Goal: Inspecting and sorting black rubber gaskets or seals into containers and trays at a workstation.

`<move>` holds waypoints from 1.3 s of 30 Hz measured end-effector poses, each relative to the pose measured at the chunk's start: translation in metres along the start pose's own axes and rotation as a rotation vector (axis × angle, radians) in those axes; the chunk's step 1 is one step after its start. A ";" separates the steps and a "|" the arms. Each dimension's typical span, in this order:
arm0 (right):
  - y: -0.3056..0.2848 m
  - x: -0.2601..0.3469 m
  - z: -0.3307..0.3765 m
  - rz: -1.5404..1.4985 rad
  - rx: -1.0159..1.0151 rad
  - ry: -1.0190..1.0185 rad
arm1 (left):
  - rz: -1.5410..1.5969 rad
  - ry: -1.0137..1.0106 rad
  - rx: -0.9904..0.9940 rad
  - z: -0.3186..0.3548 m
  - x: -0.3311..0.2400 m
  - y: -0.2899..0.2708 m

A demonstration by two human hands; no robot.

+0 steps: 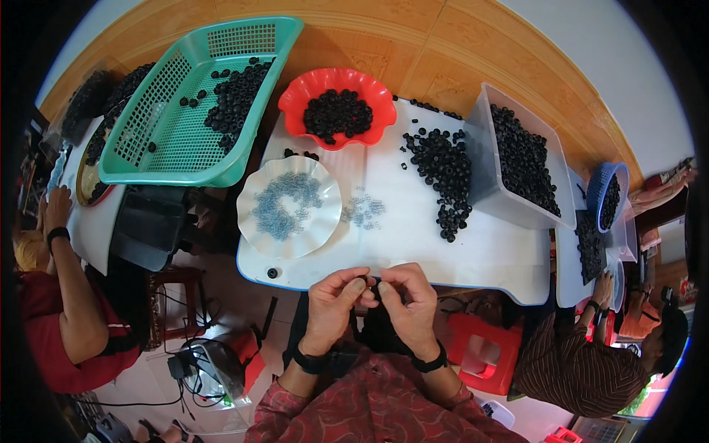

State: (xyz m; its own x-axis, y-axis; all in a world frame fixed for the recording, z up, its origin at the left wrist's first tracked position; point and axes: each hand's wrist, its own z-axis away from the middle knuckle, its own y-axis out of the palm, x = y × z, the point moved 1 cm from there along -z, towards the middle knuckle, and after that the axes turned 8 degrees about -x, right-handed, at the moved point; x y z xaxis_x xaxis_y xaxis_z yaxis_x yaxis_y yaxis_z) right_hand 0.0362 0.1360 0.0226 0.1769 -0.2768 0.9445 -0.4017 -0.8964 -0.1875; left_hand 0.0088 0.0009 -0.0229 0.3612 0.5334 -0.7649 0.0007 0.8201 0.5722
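Observation:
My left hand (334, 304) and my right hand (408, 301) meet at the front edge of the white table (347, 258). Both are closed in a pinch round a small black part (376, 289), mostly hidden by the fingers. Left of centre, a white scalloped plate (255, 235) holds many small bluish-grey wire-like pieces (284, 221), too small to name. More of these pieces (362, 210) lie on the table beside the plate. One short black cylindrical part (272, 273) stands near the front left edge.
Behind the plate, a red scalloped bowl (292, 96) holds black parts. A green basket (214, 166) is at the back left. Loose black parts (442, 166) lie beside a clear bin (484, 148) of them. Other people sit at left and right; a red stool (461, 336) is nearby.

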 end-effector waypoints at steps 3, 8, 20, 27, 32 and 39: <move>-0.004 0.002 0.004 -0.022 -0.070 0.079 | 0.159 -0.046 0.066 0.002 -0.007 -0.002; 0.008 0.008 0.016 -0.285 0.036 0.221 | 0.279 -0.078 0.116 0.013 -0.016 0.005; 0.003 0.026 0.037 -0.358 0.101 0.186 | 0.377 -0.063 0.197 0.039 -0.024 0.011; -0.004 0.027 0.045 -0.297 0.055 0.175 | 0.421 -0.066 0.199 0.046 -0.026 0.014; -0.008 0.019 0.047 -0.272 0.004 0.226 | 0.334 -0.111 0.009 0.025 -0.039 0.020; -0.020 0.005 0.053 -0.171 -0.016 0.302 | 0.312 -0.049 -0.010 -0.077 -0.061 0.036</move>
State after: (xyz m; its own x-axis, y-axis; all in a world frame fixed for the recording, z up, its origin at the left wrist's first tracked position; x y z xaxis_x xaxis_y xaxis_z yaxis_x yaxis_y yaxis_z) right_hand 0.0926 0.1344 0.0164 -0.0299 -0.0063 0.9995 -0.4033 -0.9149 -0.0178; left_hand -0.0853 0.0135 0.0217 0.3873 0.7489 -0.5378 -0.1261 0.6208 0.7737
